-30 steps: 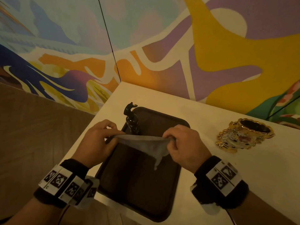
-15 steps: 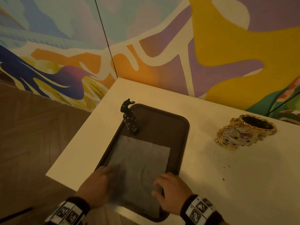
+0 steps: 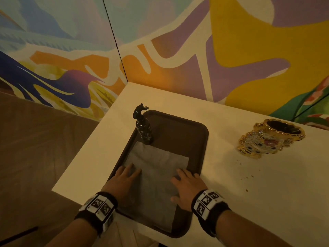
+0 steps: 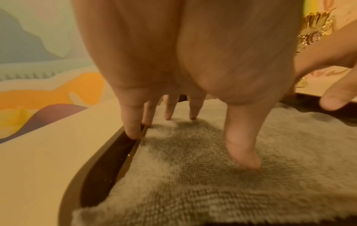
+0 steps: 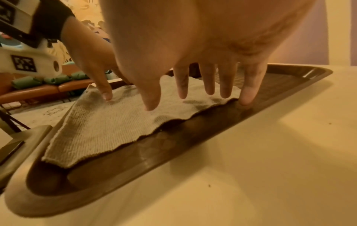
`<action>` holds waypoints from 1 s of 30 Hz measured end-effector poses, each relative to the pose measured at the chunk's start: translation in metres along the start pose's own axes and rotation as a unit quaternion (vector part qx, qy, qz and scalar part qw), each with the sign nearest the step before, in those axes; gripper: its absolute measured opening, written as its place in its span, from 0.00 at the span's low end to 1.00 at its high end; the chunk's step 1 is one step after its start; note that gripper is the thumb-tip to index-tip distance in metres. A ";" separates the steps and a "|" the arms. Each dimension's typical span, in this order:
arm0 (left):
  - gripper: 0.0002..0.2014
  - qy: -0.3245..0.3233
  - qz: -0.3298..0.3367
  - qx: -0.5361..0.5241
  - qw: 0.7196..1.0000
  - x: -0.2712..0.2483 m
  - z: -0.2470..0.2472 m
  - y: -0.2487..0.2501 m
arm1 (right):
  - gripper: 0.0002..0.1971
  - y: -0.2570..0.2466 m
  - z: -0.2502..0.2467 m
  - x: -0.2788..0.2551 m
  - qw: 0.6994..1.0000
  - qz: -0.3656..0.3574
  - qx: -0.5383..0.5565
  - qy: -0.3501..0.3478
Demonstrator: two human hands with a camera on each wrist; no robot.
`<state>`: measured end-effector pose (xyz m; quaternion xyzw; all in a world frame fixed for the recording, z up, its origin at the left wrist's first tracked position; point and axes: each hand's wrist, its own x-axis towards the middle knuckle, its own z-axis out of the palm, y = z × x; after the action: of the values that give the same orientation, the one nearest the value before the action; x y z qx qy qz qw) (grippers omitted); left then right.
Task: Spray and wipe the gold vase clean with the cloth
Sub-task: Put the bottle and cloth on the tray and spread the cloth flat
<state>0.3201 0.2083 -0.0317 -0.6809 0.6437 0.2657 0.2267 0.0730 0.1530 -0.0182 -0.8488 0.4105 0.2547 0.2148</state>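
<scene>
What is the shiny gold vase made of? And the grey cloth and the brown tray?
The gold vase looks like glazed ceramic with gilt trim: glossy, with painted flowers. The grey cloth seems woven or knitted fabric, showing ribbed texture and a rough edge. The brown tray is probably smooth plastic, since it reflects light.

Perhaps a lounge: painted mural wall (image 3: 249,41), orange bench (image 5: 38,90).
</scene>
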 end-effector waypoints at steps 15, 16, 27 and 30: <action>0.58 -0.047 0.019 -0.038 0.998 -0.018 0.014 0.033 | 0.46 -0.006 0.009 0.011 0.999 0.024 -0.036 -0.017; 0.58 -0.050 0.015 -0.038 0.998 -0.018 0.013 0.033 | 0.46 -0.005 0.010 0.011 0.999 0.027 -0.033 -0.018; 0.41 0.099 -0.008 -0.217 0.971 -0.013 -0.011 0.029 | 0.44 0.003 -0.001 0.001 1.000 0.022 0.002 0.017; 0.37 0.251 -0.083 -0.417 0.870 0.005 -0.058 0.031 | 0.42 0.004 -0.007 -0.004 0.999 0.002 0.005 0.043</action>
<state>0.2931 0.1649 0.0100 -0.8069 0.4491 0.3099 -0.2262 0.0688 0.1491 -0.0109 -0.8571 0.4225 0.2163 0.2002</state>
